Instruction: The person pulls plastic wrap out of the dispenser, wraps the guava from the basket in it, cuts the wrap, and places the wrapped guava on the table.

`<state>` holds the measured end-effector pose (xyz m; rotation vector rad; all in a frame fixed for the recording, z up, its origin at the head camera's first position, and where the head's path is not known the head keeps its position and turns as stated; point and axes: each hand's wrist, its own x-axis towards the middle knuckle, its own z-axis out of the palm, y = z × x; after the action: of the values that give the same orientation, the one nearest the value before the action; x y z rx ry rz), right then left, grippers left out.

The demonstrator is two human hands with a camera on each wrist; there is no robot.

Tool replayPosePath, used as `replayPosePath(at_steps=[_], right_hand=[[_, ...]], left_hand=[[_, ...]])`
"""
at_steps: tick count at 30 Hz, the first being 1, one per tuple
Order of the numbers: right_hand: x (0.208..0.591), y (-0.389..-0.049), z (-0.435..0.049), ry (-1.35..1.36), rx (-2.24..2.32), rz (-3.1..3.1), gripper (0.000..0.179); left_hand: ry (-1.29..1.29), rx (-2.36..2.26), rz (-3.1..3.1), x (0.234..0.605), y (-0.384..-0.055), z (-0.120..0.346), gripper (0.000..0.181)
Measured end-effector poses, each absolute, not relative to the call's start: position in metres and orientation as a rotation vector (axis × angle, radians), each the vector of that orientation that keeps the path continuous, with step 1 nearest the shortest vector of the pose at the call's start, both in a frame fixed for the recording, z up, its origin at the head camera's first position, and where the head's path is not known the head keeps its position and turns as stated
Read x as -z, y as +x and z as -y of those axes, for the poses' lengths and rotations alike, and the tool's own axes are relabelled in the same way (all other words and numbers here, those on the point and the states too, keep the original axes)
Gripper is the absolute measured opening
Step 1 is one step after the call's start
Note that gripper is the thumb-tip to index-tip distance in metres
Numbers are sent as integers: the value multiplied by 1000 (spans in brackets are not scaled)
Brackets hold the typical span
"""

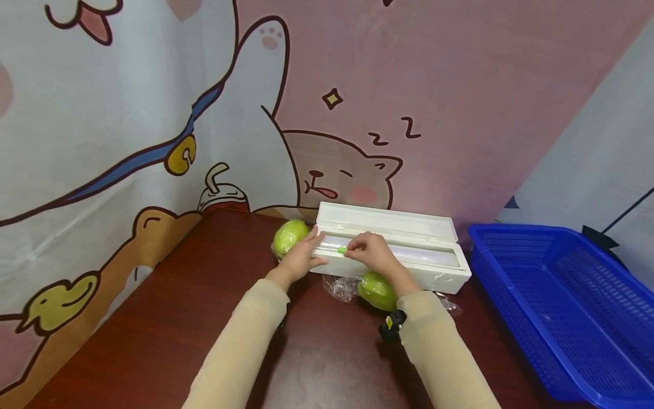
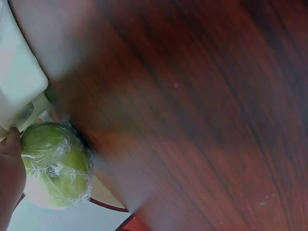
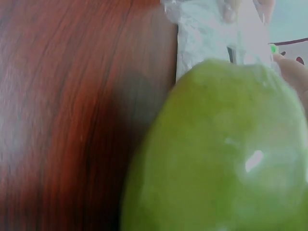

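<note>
A long white cling film box [image 1: 388,271] lies on the table with its lid [image 1: 386,221] raised, a roll of film [image 1: 421,254] inside. At its left end, my left hand [image 1: 301,258] holds the box, thumb over the front and fingers on top. My right hand [image 1: 375,251] pinches a small green slider [image 1: 342,250] on the front rim. A film-wrapped green fruit [image 1: 289,237] sits beside the left hand; the left wrist view shows the wrapped fruit [image 2: 57,163] close up. Below the right forearm lies another green fruit [image 1: 377,291], which fills much of the right wrist view.
Crumpled clear film [image 1: 341,288] lies before the box, by the front fruit. A blue perforated basket [image 1: 536,324] stands to the right. Behind the dark wooden table [image 1: 204,295] hangs a printed cartoon cloth [image 1: 439,102].
</note>
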<state>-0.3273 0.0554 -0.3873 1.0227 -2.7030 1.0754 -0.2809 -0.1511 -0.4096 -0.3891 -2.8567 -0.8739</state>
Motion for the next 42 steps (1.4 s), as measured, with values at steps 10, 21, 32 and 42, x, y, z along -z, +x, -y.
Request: replayPosePath(at_steps=[10, 21, 32, 42], right_hand=[[383, -328, -90, 985, -1030, 2736, 11], [382, -328, -119, 931, -1030, 2760, 11], [380, -328, -134, 981, -923, 2754, 8], [379, -329, -136, 1006, -921, 2756, 6]], left_hand=[[-446, 961, 2808, 412, -280, 153, 71], [-403, 868, 2855, 408, -280, 153, 70], [-406, 883, 2868, 410, -282, 150, 72], [-396, 897, 2869, 406, -280, 149, 72]])
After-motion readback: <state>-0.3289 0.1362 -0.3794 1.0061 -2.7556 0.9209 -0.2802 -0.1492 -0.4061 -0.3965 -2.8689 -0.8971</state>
